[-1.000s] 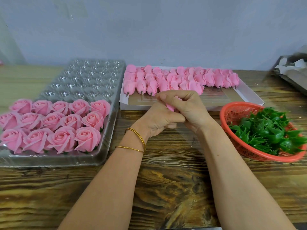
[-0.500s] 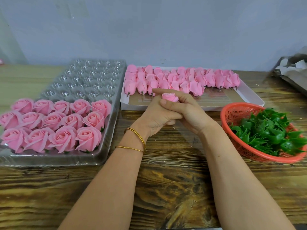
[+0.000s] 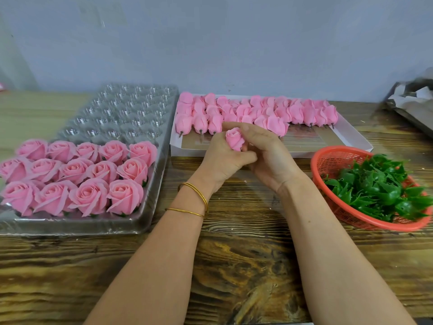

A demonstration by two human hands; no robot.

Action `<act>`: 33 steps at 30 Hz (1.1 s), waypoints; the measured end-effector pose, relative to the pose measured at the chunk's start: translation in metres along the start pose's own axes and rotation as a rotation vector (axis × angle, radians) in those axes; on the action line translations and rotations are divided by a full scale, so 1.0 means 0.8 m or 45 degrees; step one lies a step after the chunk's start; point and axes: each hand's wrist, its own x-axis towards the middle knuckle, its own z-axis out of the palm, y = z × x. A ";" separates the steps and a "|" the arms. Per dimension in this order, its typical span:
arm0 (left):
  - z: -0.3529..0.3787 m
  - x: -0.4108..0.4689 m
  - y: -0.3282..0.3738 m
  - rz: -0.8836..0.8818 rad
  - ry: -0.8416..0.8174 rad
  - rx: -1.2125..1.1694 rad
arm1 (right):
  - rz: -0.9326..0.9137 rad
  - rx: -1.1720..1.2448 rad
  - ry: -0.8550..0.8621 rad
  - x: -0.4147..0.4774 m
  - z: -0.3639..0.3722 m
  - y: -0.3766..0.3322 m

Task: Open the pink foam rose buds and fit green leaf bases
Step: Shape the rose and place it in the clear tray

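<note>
Both hands meet above the wooden surface (image 3: 234, 266), just in front of the near edge of the white box (image 3: 351, 139). The left hand (image 3: 219, 160) curls its fingers (image 3: 243, 157) round the lower part of a pink bud (image 3: 235, 138). The bud stands upright, with its tip showing above the fist. The right hand (image 3: 271, 158) presses against the left, curled round the bud's far side, with its forefinger laid across behind the tip. Two gold bangles (image 3: 199, 198) sit on the left wrist.

In the box, rows of buds (image 3: 257, 113) lie on their sides along the far half, stems pointing toward the person. The clear tray (image 3: 155, 195) stands to the left, and its right rim runs close by the left wrist. Opened roses (image 3: 77, 177) fill its three near rows. The red basket (image 3: 332, 160) of leaf bases (image 3: 375, 186) sits to the right, its rim near the right forearm but apart from it.

Between tray and basket a band of wood runs to the near edge. Both forearms lie within it, with wood showing between them and on either side. Crumpled paper (image 3: 412, 99) lies at the far right, well apart.
</note>
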 end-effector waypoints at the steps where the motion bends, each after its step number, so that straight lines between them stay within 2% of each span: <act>1: 0.000 0.000 0.000 0.012 0.007 0.005 | -0.001 0.013 -0.004 0.000 0.000 0.000; 8: -0.004 0.002 -0.002 0.102 0.117 0.139 | 0.005 0.036 0.021 0.002 0.001 -0.002; 11: -0.008 0.004 -0.003 0.114 0.159 0.328 | -0.020 -0.025 0.144 0.003 0.000 -0.003; 14: -0.010 0.004 -0.001 0.139 0.178 0.482 | -0.147 -0.146 0.319 0.003 0.001 -0.001; 17: -0.009 0.003 -0.001 0.144 0.200 0.597 | -0.273 -0.216 0.387 0.002 0.002 -0.001; 24: -0.007 0.002 0.002 0.137 0.222 0.662 | -0.295 -0.297 0.298 0.000 0.012 0.000; 33: -0.005 0.003 -0.002 0.130 0.217 0.692 | -0.277 -0.376 0.344 0.002 0.012 0.004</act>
